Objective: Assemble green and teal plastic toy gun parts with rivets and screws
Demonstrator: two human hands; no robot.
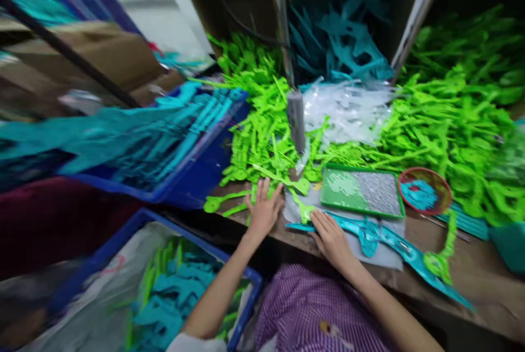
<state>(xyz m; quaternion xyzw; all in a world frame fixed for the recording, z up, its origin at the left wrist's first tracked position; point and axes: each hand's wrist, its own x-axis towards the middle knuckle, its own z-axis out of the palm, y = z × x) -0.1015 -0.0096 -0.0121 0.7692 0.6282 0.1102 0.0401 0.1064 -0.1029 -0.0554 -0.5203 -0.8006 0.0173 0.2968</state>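
Observation:
A long curved teal plastic part point(367, 234) lies across the front of the bench. My right hand point(334, 240) rests on its left end with the fingers together and the thumb beneath, gripping it. Right by those fingertips is a flat green plastic piece point(304, 209), its lower end against the teal part. My left hand point(263, 211) reaches over loose green pieces at the bench edge, fingers stretched and spread. Its fingertips are close to a long green piece with a round end point(302, 185); whether they touch it I cannot tell. Another green piece point(438, 265) sits on the teal part's right end.
A green tray point(327, 204) of small metal pins and a red basket point(445, 207) with teal bits stand behind the teal part. A grey upright tool point(295, 122) hangs among heaped green pieces point(447, 139). Blue crates point(205, 171) of teal parts are at left.

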